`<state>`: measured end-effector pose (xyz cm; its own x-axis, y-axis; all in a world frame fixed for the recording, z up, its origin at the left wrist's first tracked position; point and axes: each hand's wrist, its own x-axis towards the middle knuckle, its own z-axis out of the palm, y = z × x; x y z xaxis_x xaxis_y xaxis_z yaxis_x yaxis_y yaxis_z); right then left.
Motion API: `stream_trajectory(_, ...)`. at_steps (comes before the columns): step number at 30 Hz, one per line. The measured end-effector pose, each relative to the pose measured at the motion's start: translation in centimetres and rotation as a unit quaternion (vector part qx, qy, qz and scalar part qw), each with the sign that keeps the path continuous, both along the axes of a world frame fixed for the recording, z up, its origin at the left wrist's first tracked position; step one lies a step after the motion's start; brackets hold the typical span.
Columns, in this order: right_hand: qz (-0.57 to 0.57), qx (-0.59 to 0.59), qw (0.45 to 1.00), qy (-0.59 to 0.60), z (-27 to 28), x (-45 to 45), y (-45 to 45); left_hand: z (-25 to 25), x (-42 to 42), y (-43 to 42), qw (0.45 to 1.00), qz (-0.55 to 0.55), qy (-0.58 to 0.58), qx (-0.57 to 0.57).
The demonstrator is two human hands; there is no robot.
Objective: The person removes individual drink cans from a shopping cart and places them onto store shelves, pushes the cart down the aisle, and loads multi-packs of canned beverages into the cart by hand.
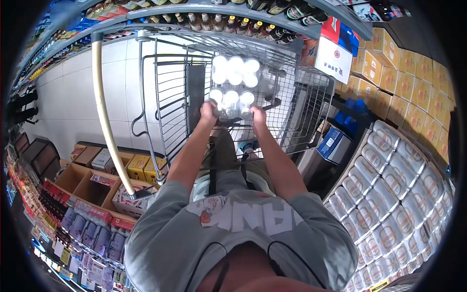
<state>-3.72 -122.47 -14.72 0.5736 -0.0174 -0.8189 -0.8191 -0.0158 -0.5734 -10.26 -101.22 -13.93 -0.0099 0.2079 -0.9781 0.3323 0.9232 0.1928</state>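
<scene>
A wire shopping cart [170, 104] stands in front of me. Over its basket, my left hand [208, 111] and my right hand [259, 118] grip the two sides of a pack of cans [231, 99], fingers curled around its outer edges. Glare whitens the can tops, so no label can be read. Just beyond it sits a second pack of cans [235, 71], its several round tops also overexposed; neither hand touches it. Whether the held pack rests on the basket floor or hangs above it, I cannot tell.
The cart's pale handle bar [102, 104] is at the left. Bottle shelves [214, 22] run along the far side. Stacked yellow cartons [408, 82] and wrapped can packs [394, 190] stand at the right. Cardboard display boxes [95, 187] are at the lower left.
</scene>
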Motion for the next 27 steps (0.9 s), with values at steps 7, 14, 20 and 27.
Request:
stream_trajectory(7, 0.076, -0.048, 0.995, -0.039, -1.2, 2.0, 0.8, -3.3, -0.3, -0.6, 0.999, 0.002, -0.039, 0.038)
stream_trajectory(14, 0.201, 0.027, 0.973, -0.108, -0.2, 2.6, -0.3, -1.3, 0.8, -0.2, 0.997, -0.053, -0.020, 0.051)
stream_trajectory(20, 0.338, -0.096, 0.917, -0.187, 3.6, 0.5, -2.5, -3.4, -1.5, 0.3, 0.933, -0.316, -0.049, 0.165)
stream_trajectory(27, 0.534, -0.170, 0.793, -0.240, 12.6, -4.9, -8.8, 7.8, -3.7, -3.6, 0.677, -0.664, -0.102, 0.300)
